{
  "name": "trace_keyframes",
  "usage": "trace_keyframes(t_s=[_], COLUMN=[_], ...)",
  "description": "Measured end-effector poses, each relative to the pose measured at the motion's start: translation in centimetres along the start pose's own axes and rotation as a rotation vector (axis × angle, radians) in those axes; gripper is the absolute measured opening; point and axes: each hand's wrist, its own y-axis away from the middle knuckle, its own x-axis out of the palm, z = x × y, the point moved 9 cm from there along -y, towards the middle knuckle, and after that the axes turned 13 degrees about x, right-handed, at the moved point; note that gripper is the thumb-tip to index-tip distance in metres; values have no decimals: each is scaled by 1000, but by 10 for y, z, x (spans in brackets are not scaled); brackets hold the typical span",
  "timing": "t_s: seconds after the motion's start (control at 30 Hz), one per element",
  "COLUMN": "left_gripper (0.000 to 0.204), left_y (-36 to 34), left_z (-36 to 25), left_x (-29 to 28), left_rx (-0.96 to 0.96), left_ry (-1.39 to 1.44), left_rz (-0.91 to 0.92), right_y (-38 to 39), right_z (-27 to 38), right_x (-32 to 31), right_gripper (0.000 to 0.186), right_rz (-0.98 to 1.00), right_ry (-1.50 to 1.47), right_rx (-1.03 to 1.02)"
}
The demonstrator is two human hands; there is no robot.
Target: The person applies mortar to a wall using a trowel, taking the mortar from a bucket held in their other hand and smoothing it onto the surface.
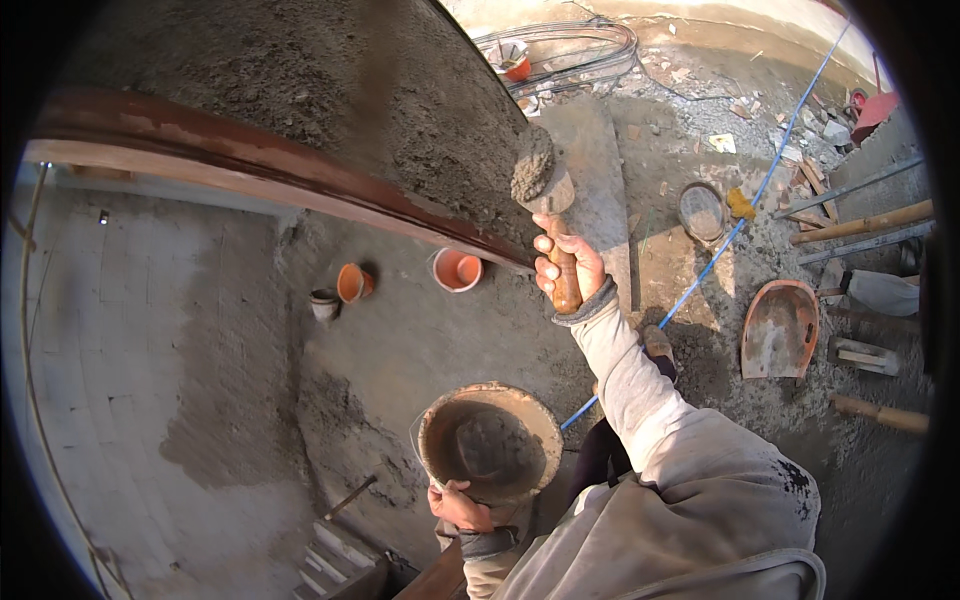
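Observation:
My right hand (580, 262) is closed around the wooden handle of a trowel (566, 288), arm stretched out ahead. A lump of wet grey mortar (533, 163) sits on the trowel's blade, beside the edge of the rough, mortar-covered wall (440, 140). Lower down, my left hand (462, 506) grips the near left rim of a round bucket (541, 425), its fingers curled over the edge. The bucket is crusted with dried mortar, and more grey mortar lies in its bottom. A thin wire handle hangs at its left side.
A reddish-brown beam (270, 165) runs along the wall's lower edge. Below stand orange buckets (457, 270) and a small grey pail (324, 304). A blue hose (700, 280) crosses the floor. At right lie an orange scoop (780, 330), a float (862, 355) and poles (865, 220).

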Motion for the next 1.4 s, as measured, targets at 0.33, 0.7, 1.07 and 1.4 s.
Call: trace_keyframes(t_s=[0.33,0.7,1.07,1.4], left_gripper=[21,16,18,23], left_y=[-5,-25,-7,18], left_z=[137,341,449,463], left_x=[83,143,97,108], left_rx=[-74,-10,143,123], left_ry=[2,304,331,288], left_rz=[-14,-185,-354,-454], right_y=[89,25,-50,-146], right_z=[78,55,-35,-97], right_x=[-160,-271,-505,-410], right_gripper=[56,60,51,31], right_rz=[-498,-327,194,-325], right_ry=[436,704,2125,756], right_rx=[-388,-1029,-723,47])
